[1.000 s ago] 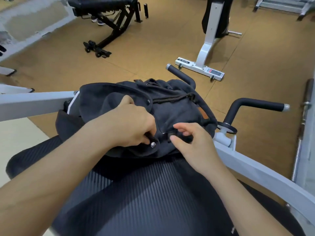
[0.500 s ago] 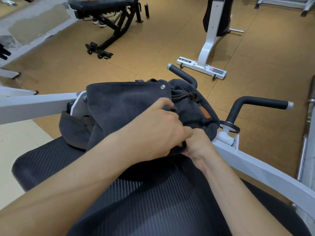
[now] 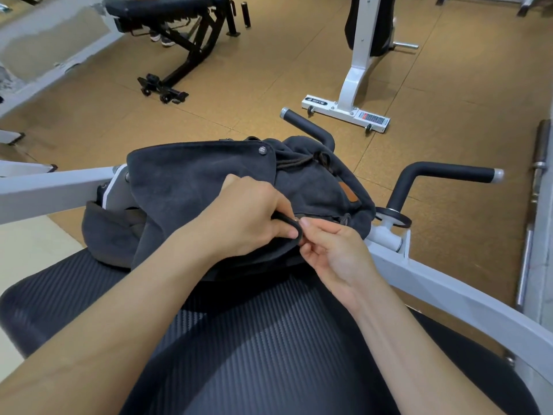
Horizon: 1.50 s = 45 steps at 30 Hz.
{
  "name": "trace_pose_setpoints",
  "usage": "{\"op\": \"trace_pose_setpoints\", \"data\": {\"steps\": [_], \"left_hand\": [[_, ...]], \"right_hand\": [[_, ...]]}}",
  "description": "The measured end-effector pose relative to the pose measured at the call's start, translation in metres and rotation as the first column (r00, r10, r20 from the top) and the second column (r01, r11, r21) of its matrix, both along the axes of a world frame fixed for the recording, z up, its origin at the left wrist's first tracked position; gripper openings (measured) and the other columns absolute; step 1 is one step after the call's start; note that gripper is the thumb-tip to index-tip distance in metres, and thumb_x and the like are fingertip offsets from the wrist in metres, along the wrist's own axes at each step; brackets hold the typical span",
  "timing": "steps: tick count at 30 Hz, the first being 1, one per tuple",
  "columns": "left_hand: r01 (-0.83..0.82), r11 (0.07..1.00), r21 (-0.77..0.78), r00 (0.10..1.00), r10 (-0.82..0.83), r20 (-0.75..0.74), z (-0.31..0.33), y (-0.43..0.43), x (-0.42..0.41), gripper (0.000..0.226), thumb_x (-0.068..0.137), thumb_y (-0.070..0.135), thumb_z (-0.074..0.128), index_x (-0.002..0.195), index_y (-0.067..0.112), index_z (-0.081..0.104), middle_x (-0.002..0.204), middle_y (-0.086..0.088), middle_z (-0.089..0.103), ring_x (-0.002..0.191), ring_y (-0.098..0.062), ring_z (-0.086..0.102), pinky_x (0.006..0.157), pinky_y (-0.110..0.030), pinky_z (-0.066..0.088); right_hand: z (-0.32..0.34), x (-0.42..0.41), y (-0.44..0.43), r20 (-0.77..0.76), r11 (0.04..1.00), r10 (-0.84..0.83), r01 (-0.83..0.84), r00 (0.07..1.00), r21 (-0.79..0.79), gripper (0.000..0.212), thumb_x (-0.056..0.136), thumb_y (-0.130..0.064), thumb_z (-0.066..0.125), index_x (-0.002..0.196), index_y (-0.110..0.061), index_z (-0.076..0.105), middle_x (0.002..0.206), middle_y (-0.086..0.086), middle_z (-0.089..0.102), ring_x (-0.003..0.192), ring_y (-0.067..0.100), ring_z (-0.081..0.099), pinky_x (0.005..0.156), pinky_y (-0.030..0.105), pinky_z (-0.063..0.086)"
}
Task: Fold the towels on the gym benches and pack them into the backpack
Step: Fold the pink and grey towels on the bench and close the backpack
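Observation:
A dark grey canvas backpack (image 3: 185,187) lies at the far end of a black ribbed bench pad (image 3: 245,339). Its flap is spread over the top, a metal snap showing near the flap's far corner. My left hand (image 3: 248,218) lies on the flap and grips a black strap (image 3: 285,220) at the bag's near edge. My right hand (image 3: 335,253) pinches the end of that same strap, touching the left fingers. A drawstring and a small tan leather patch show on the bag's right side. No towel is in sight.
White frame bars (image 3: 449,298) run along both sides of the pad, with two black padded handles (image 3: 443,175) past the bag. A black adjustable bench (image 3: 179,28) and a white machine base (image 3: 347,112) stand on the brown floor. A steel barbell (image 3: 535,199) lies at right.
The flap has been laid flat over the bag. My right hand came out from under the left and now pinches the strap end, while the left moved to grip the strap.

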<state>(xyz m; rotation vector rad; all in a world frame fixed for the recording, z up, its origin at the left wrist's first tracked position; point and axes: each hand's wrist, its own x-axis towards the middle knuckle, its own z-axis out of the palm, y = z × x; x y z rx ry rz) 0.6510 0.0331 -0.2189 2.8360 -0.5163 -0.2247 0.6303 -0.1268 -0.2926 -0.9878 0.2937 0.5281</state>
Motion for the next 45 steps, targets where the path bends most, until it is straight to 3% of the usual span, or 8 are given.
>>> {"op": "trace_pose_setpoints", "data": {"steps": [4,10,16,26,33,37,40,45], "left_hand": [[0.003,0.996,-0.091,0.990,0.010,0.143,-0.008,-0.001,-0.012,0.022,0.081,0.048,0.066,0.091,0.030,0.075,0.083,0.010,0.069,0.086,-0.014,0.059,0.082,-0.048,0.044],[-0.060,0.981,-0.186,0.978,0.095,0.187,-0.016,0.002,-0.010,0.024,0.077,0.045,0.066,0.084,0.024,0.075,0.076,0.012,0.061,0.075,-0.009,0.053,0.072,-0.048,0.048],[-0.089,0.992,-0.091,0.956,0.110,0.273,-0.019,-0.004,-0.012,0.024,0.076,0.043,0.062,0.082,0.022,0.073,0.078,0.008,0.065,0.079,-0.018,0.061,0.070,-0.039,0.041],[-0.158,0.987,0.000,0.968,0.155,0.198,-0.022,-0.009,-0.010,0.025,0.089,0.038,0.062,0.111,0.029,0.066,0.104,0.010,0.056,0.101,-0.017,0.051,0.076,-0.039,0.038],[-0.206,0.979,-0.009,0.967,0.205,0.154,-0.023,-0.011,-0.011,0.027,0.092,0.045,0.054,0.111,0.032,0.067,0.103,0.010,0.057,0.104,-0.015,0.052,0.079,-0.038,0.037],[-0.084,0.971,0.224,0.981,0.040,0.191,-0.001,-0.011,-0.008,0.033,0.091,0.055,0.046,0.105,0.031,0.064,0.095,0.010,0.056,0.100,-0.014,0.053,0.082,-0.040,0.030],[0.091,0.917,0.388,0.967,-0.174,0.184,0.025,-0.012,-0.002,0.011,0.089,0.038,0.048,0.085,0.027,0.049,0.084,0.011,0.044,0.095,-0.013,0.048,0.092,-0.045,0.024],[0.109,0.871,0.479,0.879,-0.310,0.362,0.046,0.012,0.012,0.005,0.071,0.027,0.066,0.068,0.025,0.063,0.101,0.003,0.055,0.118,-0.025,0.048,0.107,-0.063,0.013]], "right_hand": [[-0.005,-0.004,0.004,0.180,0.998,-0.003,0.015,0.984,-0.067,0.021,0.095,-0.004,0.056,0.084,0.006,0.070,0.084,0.013,0.052,0.076,0.022,0.043,0.070,0.023,0.044],[-0.005,-0.008,0.006,0.264,0.988,0.017,0.024,0.964,-0.149,0.026,0.097,-0.005,0.053,0.092,-0.013,0.077,0.085,0.007,0.067,0.079,0.011,0.056,0.078,0.029,0.047],[-0.003,-0.011,0.006,0.300,0.981,0.026,0.033,0.954,-0.191,0.027,0.098,-0.004,0.051,0.097,-0.017,0.075,0.088,-0.002,0.073,0.080,0.004,0.062,0.083,0.028,0.049],[-0.005,-0.005,0.008,0.376,0.975,0.031,0.054,0.926,-0.213,0.025,0.098,-0.002,0.050,0.104,-0.008,0.073,0.098,0.006,0.074,0.093,0.013,0.067,0.086,0.028,0.051],[-0.002,0.006,0.007,0.289,0.984,0.045,0.008,0.956,-0.179,0.015,0.081,-0.028,0.065,0.076,-0.014,0.069,0.082,0.013,0.056,0.082,0.024,0.049,0.082,0.041,0.043],[-0.001,0.007,-0.002,0.247,0.978,0.124,-0.077,0.961,-0.192,0.014,0.088,-0.024,0.066,0.079,-0.014,0.071,0.082,0.012,0.058,0.077,0.019,0.050,0.077,0.031,0.046],[0.000,0.005,-0.003,0.194,0.980,0.118,-0.082,0.974,-0.183,0.026,0.093,-0.014,0.061,0.069,-0.018,0.069,0.072,0.001,0.060,0.070,0.014,0.049,0.070,0.028,0.042],[0.013,0.013,-0.015,0.237,0.753,0.381,-0.150,0.894,-0.641,0.030,0.090,-0.023,0.065,0.062,-0.015,0.062,0.058,-0.002,0.056,0.061,0.010,0.051,0.064,0.028,0.042]]}}
